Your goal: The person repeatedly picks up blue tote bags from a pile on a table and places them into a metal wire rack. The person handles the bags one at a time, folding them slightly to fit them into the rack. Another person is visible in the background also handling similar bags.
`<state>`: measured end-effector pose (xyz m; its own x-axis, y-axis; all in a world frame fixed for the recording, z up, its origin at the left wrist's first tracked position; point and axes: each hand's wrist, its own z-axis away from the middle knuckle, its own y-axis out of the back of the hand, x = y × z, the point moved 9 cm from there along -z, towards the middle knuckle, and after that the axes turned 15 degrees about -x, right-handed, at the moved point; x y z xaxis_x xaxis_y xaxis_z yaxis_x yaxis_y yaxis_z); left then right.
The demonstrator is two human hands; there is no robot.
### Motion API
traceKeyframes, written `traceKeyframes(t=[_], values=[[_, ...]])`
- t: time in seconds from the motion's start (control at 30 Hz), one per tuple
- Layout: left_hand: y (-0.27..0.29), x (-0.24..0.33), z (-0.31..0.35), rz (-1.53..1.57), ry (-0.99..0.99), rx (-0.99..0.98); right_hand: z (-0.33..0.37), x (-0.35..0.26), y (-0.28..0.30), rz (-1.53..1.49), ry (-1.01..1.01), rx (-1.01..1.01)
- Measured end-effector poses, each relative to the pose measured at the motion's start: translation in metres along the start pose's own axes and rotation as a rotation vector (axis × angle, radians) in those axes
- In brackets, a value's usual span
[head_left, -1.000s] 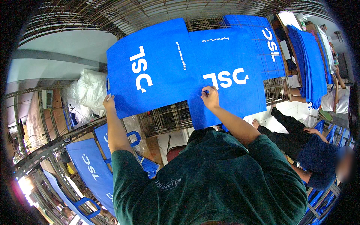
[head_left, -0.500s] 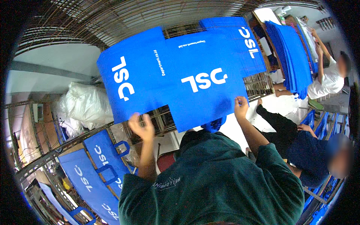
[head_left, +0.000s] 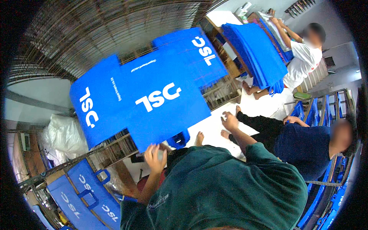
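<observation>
A cut blue fabric sheet (head_left: 153,122) with white printing and notched corners lies spread on a metal wire rack. My left hand (head_left: 155,159) is at the sheet's near corner, fingers raised and apart; whether it touches the fabric is hard to see. Off the sheet's right side, my right hand (head_left: 230,122) hangs over the white floor with loosely bent fingers and nothing visible in it. Another printed blue piece (head_left: 209,73) adjoins the sheet at the far right.
Wire racks (head_left: 115,30) rise behind. Blue bags with handles (head_left: 71,191) lie at lower left, beside clear plastic (head_left: 65,134). A blue fabric stack (head_left: 253,53) hangs over a table, where a person in white (head_left: 306,57) stands. Another person (head_left: 303,145) sits close on my right.
The view has swung right, so the sheet appears farther left. My right hand has drawn away from the sheet's right edge, while my left has come to its near corner.
</observation>
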<state>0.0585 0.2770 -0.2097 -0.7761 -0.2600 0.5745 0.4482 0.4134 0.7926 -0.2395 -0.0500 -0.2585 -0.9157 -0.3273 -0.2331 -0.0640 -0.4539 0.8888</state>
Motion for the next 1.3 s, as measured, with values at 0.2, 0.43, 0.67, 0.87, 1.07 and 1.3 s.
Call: traceKeyframes(t=[0.2, 0.43, 0.67, 0.87, 1.07, 1.3], values=[[-0.059, 0.034, 0.075, 0.089, 0.182, -0.094, -0.057, 0.021, 0.017, -0.120, 0.255, 0.015], [-0.140, 0.047, 0.086, 0.257, 0.457, -0.126, -0.081, 0.166, -0.001, -0.053, 0.053, -0.136], [-0.167, -0.003, 0.135, 0.220, 0.613, -0.251, -0.075, 0.234, -0.040, -0.204, -0.058, -0.361], [-0.190, -0.073, 0.187, 0.340, 0.810, -0.608, -0.047, 0.213, -0.046, -0.187, 0.112, -0.366], [-0.247, -0.105, 0.214, 0.450, 0.909, -0.752, -0.066, 0.213, 0.030, -0.760, 0.166, -0.040], [-0.266, -0.087, 0.187, 0.429, 0.770, -0.681, -0.103, 0.244, 0.135, -1.448, -0.002, 0.247]])
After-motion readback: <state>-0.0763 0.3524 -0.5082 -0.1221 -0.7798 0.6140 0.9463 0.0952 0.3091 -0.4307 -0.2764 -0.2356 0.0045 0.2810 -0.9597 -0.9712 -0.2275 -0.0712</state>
